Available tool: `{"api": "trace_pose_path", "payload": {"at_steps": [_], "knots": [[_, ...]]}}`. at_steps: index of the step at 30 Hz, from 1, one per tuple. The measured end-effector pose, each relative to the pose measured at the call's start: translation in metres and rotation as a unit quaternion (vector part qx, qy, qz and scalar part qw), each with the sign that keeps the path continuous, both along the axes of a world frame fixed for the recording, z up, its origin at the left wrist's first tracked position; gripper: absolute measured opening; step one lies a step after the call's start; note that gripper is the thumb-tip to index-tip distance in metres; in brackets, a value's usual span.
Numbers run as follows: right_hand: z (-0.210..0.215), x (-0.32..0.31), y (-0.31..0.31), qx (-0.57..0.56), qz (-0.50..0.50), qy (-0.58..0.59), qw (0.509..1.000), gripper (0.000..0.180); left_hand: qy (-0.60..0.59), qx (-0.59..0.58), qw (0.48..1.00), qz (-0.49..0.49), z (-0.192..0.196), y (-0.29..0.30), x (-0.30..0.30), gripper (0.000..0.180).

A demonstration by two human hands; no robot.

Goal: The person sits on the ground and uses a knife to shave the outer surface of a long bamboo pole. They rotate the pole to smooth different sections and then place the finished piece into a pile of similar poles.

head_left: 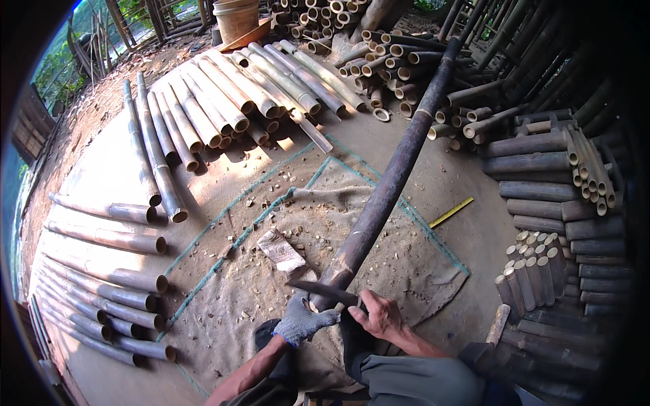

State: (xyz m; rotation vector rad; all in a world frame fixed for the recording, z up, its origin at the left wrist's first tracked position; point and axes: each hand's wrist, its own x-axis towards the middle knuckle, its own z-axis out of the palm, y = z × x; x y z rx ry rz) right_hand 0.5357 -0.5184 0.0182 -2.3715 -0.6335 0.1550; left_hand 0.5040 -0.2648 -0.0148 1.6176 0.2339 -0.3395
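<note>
Bamboo pole point(387, 193): where from the fingers?

Near end at the gloved left hand point(305, 322), seemingly grasping it; right hand point(380, 315), slightly farther, clenches a knife point(325, 291) across it. Long axis slants away rightward toward cut bamboo point(409, 42).

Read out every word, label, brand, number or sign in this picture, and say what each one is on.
No readable text in view.
Yellow strip: small dark marks, too small to read.
Bucket: no legible label.
Knife and bamboo pole: no lettering that I can make out.
</note>
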Motion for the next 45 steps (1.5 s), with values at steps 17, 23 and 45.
{"api": "trace_pose_path", "payload": {"at_steps": [17, 23, 45], "knots": [[-0.008, 0.004, 0.005, -0.007, 0.01, -0.023, 1.0, 0.046, -0.048, 0.068, 0.995, 0.045, 0.027, 0.008, 0.003, 0.081], [-0.005, 0.017, 0.003, 0.015, -0.061, 0.034, 0.997, 0.045, 0.006, 0.105, 0.994, 0.009, 0.031, 0.007, -0.001, 0.074], [-0.021, 0.004, 0.023, 0.044, -0.117, 0.056, 0.991, 0.047, 0.127, -0.307, 0.935, 0.122, 0.005, 0.016, -0.01, 0.047]]}}
